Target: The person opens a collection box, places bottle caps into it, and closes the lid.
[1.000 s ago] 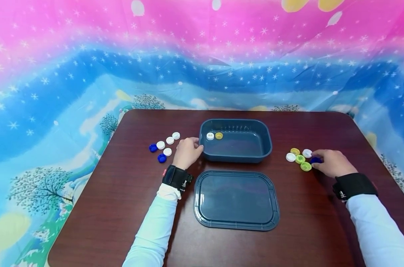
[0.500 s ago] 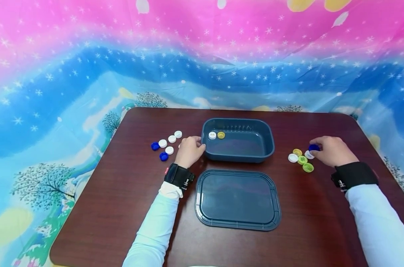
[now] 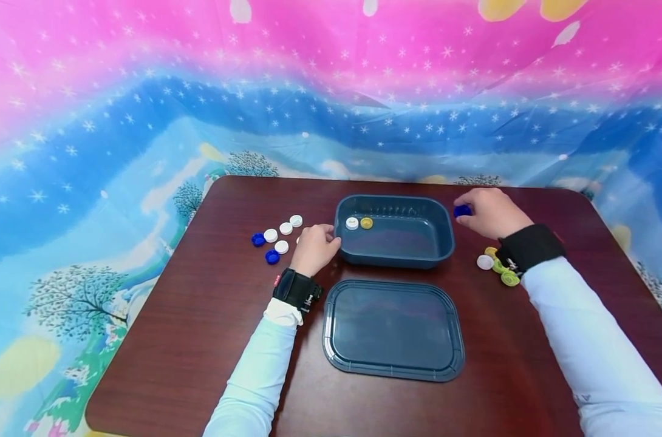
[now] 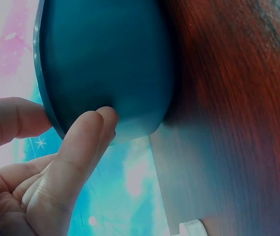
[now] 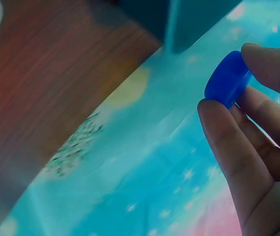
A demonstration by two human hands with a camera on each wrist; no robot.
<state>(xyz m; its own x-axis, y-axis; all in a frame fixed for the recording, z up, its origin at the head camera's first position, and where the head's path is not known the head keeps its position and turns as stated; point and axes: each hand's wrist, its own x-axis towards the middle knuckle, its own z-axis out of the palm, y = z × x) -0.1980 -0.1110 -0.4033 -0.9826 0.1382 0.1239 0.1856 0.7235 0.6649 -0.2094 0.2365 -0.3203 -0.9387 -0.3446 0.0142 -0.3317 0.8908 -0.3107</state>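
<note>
My right hand [image 3: 496,212] pinches a blue bottle cap [image 3: 463,210] between thumb and fingers, just off the right end of a dark grey plastic box [image 3: 391,261]. In the right wrist view the cap [image 5: 228,80] is tilted and held in the air. My left hand [image 3: 313,250] holds the box's left end; in the left wrist view its fingers [image 4: 83,142] lie against the outer wall and at the rim. A white cap [image 3: 351,223] and a yellow cap [image 3: 366,223] lie inside the box, near its left side.
In front of the box lies a dark grey lid [image 3: 393,328]. White caps [image 3: 281,247] and blue caps [image 3: 272,257] are scattered at left. At right are a white cap [image 3: 485,262] and a green cap [image 3: 509,278], others partly hidden by my right wrist. A printed cloth hangs behind the table.
My right hand has picked the blue cap out of the right group, lifted it and carried it left towards the box. My left hand stays at the box's left end.
</note>
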